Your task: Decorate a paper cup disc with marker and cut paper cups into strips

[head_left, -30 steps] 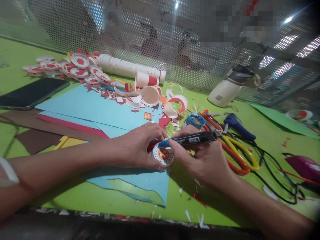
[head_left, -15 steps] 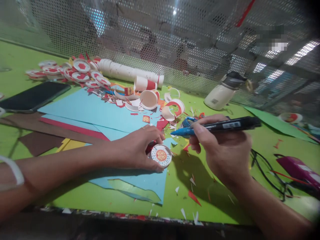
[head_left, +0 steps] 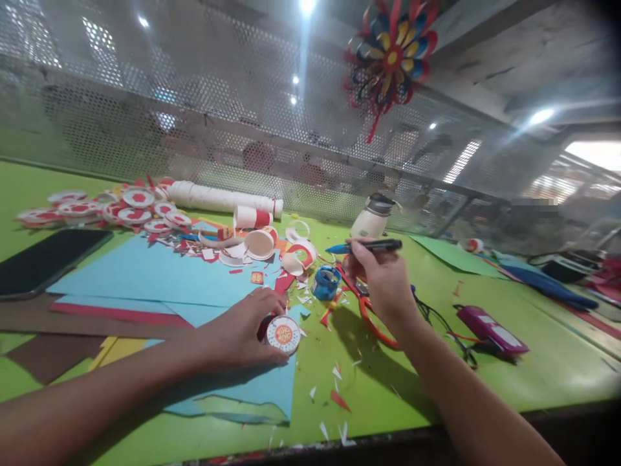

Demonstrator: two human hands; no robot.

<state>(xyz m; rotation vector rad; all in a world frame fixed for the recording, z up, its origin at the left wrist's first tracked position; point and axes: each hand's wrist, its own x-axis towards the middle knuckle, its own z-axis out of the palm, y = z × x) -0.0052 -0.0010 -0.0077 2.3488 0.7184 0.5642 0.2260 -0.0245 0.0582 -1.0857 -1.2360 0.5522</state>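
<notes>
My left hand [head_left: 245, 331] rests on the blue paper sheet [head_left: 145, 272] and grips a round white disc with a red and orange centre [head_left: 283, 334] between thumb and fingers. My right hand [head_left: 381, 281] is raised above the green table, closed around a black marker with a blue tip [head_left: 365, 246] that points left. Below that hand lie red-handled scissors [head_left: 373, 317] and a blue tape roll [head_left: 326, 283].
Cut paper cups [head_left: 259, 243], a stack of white cups [head_left: 223, 197] and several red-and-white discs [head_left: 136, 200] crowd the back. A phone [head_left: 46, 259] lies left, a white bottle [head_left: 371, 220] behind, a purple device [head_left: 490, 330] with black cable right. Perforated mesh [head_left: 218, 129] walls the table's far side.
My right hand lifted the marker off the disc and moved it up and away to the right. The view tilted upward, so a hanging paper flower shows. The left hand kept hold of the disc.
</notes>
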